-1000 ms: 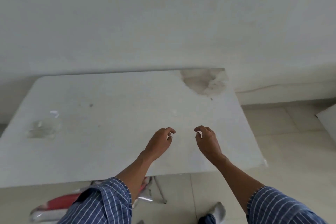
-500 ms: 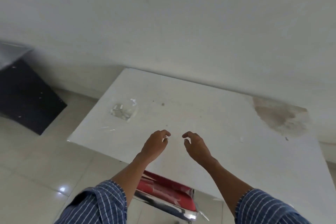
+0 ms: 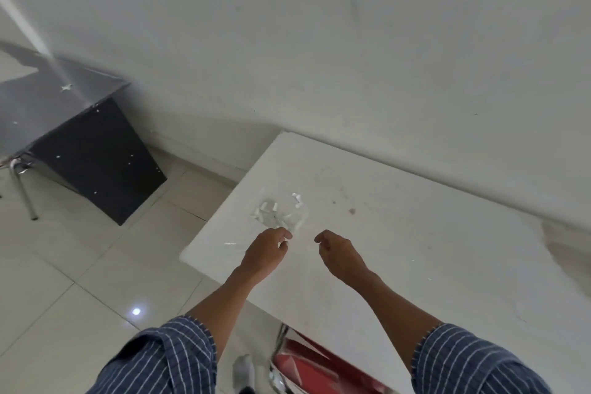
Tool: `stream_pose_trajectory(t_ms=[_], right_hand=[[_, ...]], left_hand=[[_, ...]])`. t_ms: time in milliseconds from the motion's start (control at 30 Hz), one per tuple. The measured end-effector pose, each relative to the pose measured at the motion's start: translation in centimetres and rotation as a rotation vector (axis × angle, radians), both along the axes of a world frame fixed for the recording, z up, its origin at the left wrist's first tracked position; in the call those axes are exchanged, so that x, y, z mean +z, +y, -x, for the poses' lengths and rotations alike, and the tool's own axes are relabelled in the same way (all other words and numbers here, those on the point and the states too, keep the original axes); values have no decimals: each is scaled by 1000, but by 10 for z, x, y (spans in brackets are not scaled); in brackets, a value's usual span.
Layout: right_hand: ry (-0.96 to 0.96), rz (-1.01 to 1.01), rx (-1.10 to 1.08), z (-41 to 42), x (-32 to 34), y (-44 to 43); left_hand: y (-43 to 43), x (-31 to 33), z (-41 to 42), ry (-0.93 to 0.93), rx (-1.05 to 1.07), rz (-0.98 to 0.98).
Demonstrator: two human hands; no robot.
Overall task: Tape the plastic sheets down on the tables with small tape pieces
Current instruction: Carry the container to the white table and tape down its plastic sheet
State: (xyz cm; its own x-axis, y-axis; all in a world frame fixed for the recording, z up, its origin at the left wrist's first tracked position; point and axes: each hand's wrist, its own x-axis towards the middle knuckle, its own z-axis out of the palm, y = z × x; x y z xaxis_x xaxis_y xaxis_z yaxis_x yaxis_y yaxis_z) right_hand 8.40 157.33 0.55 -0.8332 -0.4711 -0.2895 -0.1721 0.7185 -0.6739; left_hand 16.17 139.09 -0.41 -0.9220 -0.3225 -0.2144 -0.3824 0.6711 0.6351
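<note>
A white table stands against the wall, under a barely visible clear plastic sheet. Near its left corner lies a cluster of small tape pieces on a clear patch. My left hand hovers just below that cluster, fingers curled, thumb and forefinger close together; whether they pinch anything is too small to tell. My right hand hangs over the table a little to the right, fingers loosely curled and empty.
A dark table with small white specks stands at the left by the wall, a metal chair leg beside it. A red chair seat sits under the white table's near edge. A brownish stain marks the far right. Tiled floor lies between the tables.
My view has swung left, bringing the dark table into sight. Both hands have moved toward the tape pieces at the table's left corner, the left hand now right beside them.
</note>
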Motion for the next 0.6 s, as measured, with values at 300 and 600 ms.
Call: stream_pose_trajectory(t_ms=[300, 600], right_hand=[[-63, -44, -117, 39, -38, -116], [61, -273, -153, 55, -77, -170]], left_hand=[[-127, -38, 52, -80, -43, 84], [-167, -69, 88, -62, -164, 78]])
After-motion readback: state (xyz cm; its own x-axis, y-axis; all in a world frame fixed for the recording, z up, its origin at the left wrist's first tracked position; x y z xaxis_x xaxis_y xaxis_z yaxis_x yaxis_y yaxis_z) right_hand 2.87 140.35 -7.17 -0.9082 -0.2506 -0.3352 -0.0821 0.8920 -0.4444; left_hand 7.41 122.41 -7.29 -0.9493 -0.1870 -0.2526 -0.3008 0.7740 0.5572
